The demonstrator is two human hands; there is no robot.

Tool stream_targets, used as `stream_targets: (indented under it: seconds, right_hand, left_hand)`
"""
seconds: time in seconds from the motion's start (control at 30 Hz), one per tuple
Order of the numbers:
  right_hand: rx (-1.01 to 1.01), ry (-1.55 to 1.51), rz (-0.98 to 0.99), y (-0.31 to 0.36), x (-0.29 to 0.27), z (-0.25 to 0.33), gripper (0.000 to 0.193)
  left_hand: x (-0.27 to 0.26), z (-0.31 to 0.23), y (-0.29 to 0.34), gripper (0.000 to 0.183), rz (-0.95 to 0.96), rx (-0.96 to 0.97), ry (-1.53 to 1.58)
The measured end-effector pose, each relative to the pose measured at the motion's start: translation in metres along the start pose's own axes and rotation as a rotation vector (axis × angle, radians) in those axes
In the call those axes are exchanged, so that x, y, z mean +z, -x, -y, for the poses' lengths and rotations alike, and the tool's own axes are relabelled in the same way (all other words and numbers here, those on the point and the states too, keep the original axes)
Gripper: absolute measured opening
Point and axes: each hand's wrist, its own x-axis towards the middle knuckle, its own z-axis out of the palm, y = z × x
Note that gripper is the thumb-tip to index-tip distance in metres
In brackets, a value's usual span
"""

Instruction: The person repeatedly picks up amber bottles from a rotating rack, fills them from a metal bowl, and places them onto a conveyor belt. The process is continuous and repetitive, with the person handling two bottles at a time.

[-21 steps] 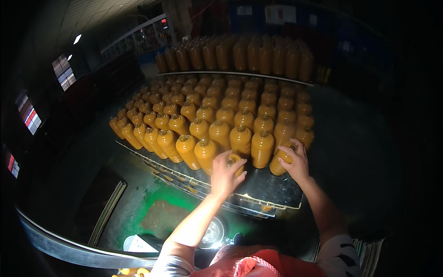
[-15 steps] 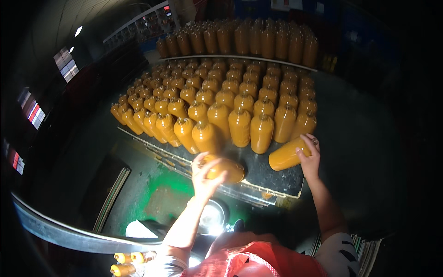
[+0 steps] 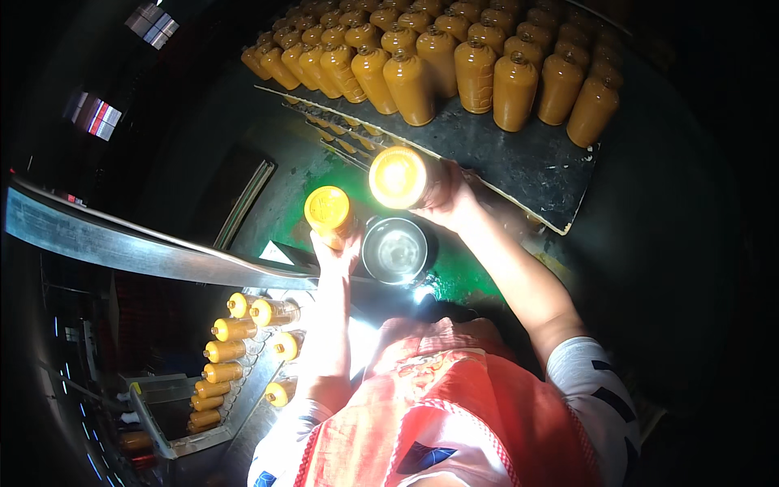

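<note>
My left hand is closed around an orange bottle, tilted so that its round base faces up. In my right hand is a second orange bottle, with its brightly lit base turned toward me. Both bottles are in the air between the board and my body, close together but apart. The necks of the held bottles are hidden. Beyond them, rows of similar orange bottles with clear glass necks stand upright on a dark board.
A round metal pot sits below the held bottles. On my left, a curved metal rail runs beside a machine where several orange bottles lie on their sides in a row. Stacked boards lean farther off.
Both hands have lifted their bottles off the board and brought them left and closer to me, tipping the bases up. The view has swung toward the machine on the left.
</note>
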Motion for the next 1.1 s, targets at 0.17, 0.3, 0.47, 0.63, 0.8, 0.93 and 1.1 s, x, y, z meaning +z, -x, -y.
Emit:
stream_targets:
  seconds: [0.17, 0.3, 0.47, 0.63, 0.8, 0.93, 1.1]
  right_hand:
    - [0.056, 0.118, -0.194, -0.061, 0.003, -0.065, 0.047]
    - [0.107, 0.031, -0.203, -0.076, 0.017, -0.099, 0.052]
    - [0.12, 0.097, -0.179, -0.092, 0.027, -0.121, 0.044]
    - [0.093, 0.083, -0.14, -0.067, 0.044, -0.131, 0.034]
    - [0.076, -0.035, -0.173, -0.031, -0.018, -0.123, 0.07]
    - [0.087, -0.013, -0.262, 0.036, -0.105, -0.12, 0.061]
    - [0.161, -0.084, -0.391, 0.149, -0.209, -0.122, 0.062]
  left_hand:
    - [-0.048, -0.034, -0.025, 0.058, 0.121, -0.254, 0.237]
    - [-0.059, -0.057, -0.039, 0.058, 0.225, -0.298, 0.258]
    - [-0.068, -0.084, -0.055, 0.064, 0.243, -0.297, 0.268]
    - [-0.065, -0.08, -0.04, 0.065, 0.282, -0.259, 0.231]
    - [-0.062, -0.048, 0.035, 0.054, 0.224, -0.222, 0.043]
    - [-0.176, -0.029, 0.104, 0.05, 0.182, 0.041, -0.085]
    - [-0.22, -0.034, 0.278, 0.042, -0.216, 0.238, -0.317]
